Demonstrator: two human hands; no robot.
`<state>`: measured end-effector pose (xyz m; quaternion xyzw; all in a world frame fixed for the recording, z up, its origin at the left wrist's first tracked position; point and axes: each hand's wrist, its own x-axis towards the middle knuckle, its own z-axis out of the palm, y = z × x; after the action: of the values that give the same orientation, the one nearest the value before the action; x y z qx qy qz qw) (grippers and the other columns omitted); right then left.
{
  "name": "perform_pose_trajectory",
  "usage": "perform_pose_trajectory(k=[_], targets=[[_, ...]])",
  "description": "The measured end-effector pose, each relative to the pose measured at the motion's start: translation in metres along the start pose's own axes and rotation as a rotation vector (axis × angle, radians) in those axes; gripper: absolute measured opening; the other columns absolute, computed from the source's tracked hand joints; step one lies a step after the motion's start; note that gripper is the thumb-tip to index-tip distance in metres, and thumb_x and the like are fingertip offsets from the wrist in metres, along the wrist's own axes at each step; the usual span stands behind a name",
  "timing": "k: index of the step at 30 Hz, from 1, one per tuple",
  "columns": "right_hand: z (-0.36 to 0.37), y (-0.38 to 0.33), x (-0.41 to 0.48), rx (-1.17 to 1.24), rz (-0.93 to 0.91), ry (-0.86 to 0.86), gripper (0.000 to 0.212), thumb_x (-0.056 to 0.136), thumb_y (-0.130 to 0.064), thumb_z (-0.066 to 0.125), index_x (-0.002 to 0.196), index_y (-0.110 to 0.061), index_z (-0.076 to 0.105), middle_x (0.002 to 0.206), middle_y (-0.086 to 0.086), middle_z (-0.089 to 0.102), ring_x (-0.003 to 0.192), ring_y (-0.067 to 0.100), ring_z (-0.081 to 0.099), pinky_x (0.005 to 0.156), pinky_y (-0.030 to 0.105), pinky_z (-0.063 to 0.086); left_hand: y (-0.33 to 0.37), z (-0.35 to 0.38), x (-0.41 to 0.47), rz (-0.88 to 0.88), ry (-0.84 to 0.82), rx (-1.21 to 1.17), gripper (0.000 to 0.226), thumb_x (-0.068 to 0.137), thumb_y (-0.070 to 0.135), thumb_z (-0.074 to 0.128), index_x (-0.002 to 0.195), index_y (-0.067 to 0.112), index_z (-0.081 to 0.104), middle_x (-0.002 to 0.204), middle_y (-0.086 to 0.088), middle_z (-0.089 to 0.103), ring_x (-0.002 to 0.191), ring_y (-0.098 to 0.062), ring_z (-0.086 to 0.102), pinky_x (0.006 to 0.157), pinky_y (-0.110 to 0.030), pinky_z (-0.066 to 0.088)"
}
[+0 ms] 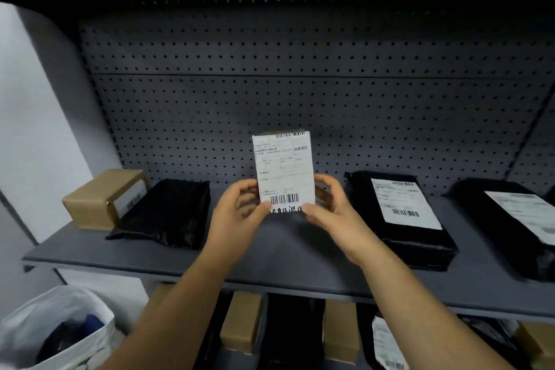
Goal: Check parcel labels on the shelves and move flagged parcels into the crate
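Left hand point(240, 213) pinches the box point(283, 168) by its lower left corner, above the shelf point(285, 258); right hand point(333, 207) pinches the lower right; best to slide both thumbs off the handwriting point(285, 210) and hold the box upright to read.

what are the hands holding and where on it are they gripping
Both hands hold a small labelled box upright by its bottom end: the left hand at its lower left corner, the right hand at its lower right.
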<state>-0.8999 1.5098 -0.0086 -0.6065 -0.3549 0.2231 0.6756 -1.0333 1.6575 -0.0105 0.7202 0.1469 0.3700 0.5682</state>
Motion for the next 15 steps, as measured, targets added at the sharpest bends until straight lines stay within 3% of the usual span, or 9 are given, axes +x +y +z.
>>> perform_pose_trajectory(k=[5, 9, 13, 15], targets=[[0.005, -0.001, -0.001, -0.058, -0.019, -0.032, 0.057, 0.086, -0.006, 0.072, 0.124, -0.040, 0.047, 0.132, -0.010, 0.057, 0.120, 0.008, 0.058, 0.109, 0.040, 0.044, 0.003, -0.009, -0.008, 0.063, 0.037, 0.020, 0.033, 0.089, 0.007, 0.067, 0.113, 0.028, 0.058, 0.117, -0.001, 0.066, 0.109, -0.011, 0.064, 0.092, -0.028, 0.052], [0.008, -0.005, 0.001, 0.079, 0.162, -0.007, 0.085, 0.064, -0.032, 0.087, 0.138, -0.024, 0.047, 0.119, 0.002, 0.064, 0.107, 0.016, 0.065, 0.097, 0.037, 0.051, 0.012, -0.015, -0.006, 0.106, 0.039, 0.068, 0.030, 0.094, 0.014, 0.063, 0.113, 0.037, 0.061, 0.120, 0.000, 0.063, 0.105, -0.008, 0.064, 0.088, -0.019, 0.050], [0.013, -0.016, 0.000, 0.274, 0.271, -0.081, 0.019, 0.068, -0.018, 0.080, 0.087, -0.017, 0.077, 0.087, -0.007, 0.073, 0.077, 0.007, 0.056, 0.080, 0.026, 0.044, 0.014, -0.017, 0.002, 0.117, 0.011, 0.077, 0.027, 0.096, 0.015, 0.060, 0.122, 0.020, 0.064, 0.118, -0.003, 0.062, 0.098, -0.005, 0.064, 0.084, -0.013, 0.048], [0.014, -0.016, 0.000, 0.308, 0.304, -0.051, 0.012, 0.066, -0.016, 0.078, 0.079, -0.017, 0.079, 0.087, -0.005, 0.073, 0.077, 0.008, 0.055, 0.078, 0.025, 0.043, 0.014, -0.020, 0.007, 0.102, -0.026, 0.066, 0.029, 0.095, 0.016, 0.061, 0.125, 0.016, 0.063, 0.119, -0.003, 0.062, 0.098, -0.005, 0.064, 0.085, -0.012, 0.048]])
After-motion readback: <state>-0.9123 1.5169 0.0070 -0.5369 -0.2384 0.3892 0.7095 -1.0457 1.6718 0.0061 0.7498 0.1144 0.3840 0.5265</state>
